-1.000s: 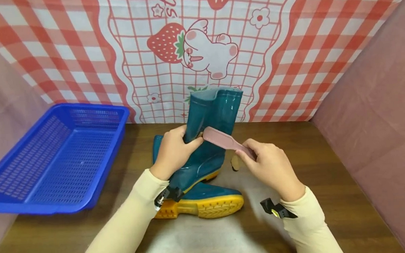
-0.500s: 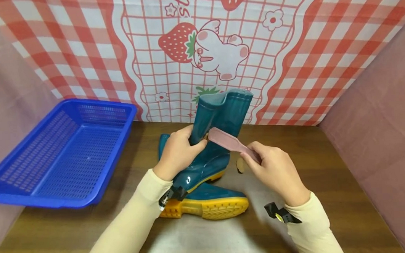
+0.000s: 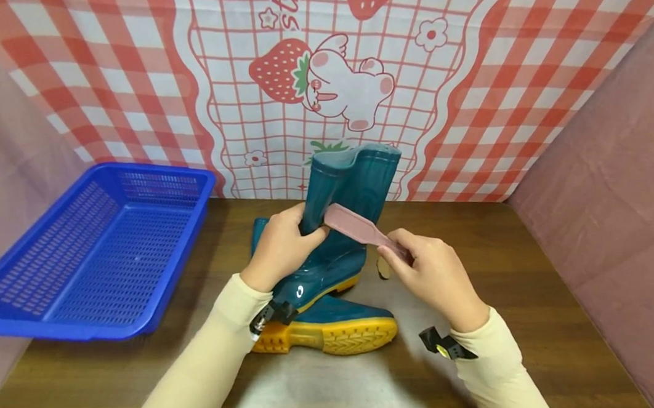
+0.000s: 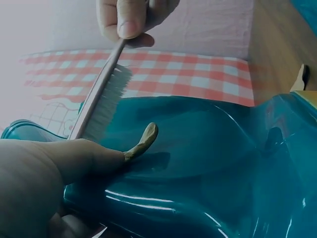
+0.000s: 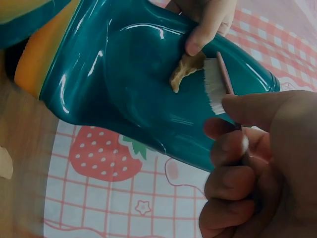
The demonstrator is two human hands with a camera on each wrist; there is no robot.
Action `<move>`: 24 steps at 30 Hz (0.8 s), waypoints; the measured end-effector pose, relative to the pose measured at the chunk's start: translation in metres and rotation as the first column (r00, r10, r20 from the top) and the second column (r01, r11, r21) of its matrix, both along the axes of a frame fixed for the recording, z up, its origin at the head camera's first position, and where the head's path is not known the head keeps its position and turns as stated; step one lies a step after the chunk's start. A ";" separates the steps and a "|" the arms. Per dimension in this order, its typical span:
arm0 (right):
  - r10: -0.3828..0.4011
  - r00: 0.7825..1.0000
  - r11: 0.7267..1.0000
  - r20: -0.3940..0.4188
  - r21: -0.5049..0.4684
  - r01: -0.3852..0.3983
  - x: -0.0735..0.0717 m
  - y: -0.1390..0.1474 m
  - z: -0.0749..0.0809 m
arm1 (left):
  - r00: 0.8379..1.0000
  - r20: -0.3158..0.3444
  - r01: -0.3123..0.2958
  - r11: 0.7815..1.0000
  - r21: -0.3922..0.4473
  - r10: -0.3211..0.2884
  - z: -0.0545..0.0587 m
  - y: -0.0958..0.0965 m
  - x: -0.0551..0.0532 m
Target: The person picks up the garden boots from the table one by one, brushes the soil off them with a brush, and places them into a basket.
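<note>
A teal rubber boot [image 3: 362, 190] with a yellow sole stands tilted, and my left hand [image 3: 282, 246] grips its shaft from the left. In the left wrist view, that thumb lies at a curved tan lump [image 4: 144, 141] on the boot's side. My right hand [image 3: 433, 272] holds a pink brush [image 3: 354, 225] by its handle. White bristles [image 5: 214, 89] face the shaft, right beside the lump in the right wrist view. From the head view the brush's back hides the lump. A second teal boot [image 3: 361, 331] lies on its side below the first, yellow sole toward me.
A blue perforated plastic basket [image 3: 135, 259] stands on the wooden table [image 3: 531, 292] to the left. Another tan piece [image 3: 383, 267] lies on the table by the boot's heel. Behind hangs a strawberry-print checked cloth [image 3: 466, 98]; pink cloth [image 3: 602, 152] borders the right side.
The brush head has shifted slightly left on the boot and covers the tan lump that showed beside it earlier. The left hand keeps its grip; the head view has swayed a little.
</note>
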State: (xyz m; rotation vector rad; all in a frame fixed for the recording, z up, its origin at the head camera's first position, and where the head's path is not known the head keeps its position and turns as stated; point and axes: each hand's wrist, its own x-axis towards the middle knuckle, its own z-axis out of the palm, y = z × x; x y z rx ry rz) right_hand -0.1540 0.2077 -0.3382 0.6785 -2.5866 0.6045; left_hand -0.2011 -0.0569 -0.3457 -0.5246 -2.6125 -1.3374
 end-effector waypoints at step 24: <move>-0.084 0.996 0.996 0.043 0.043 0.083 0.001 0.001 0.001 | 0.998 0.064 0.024 1.000 -0.017 -0.023 0.013 -0.015 0.004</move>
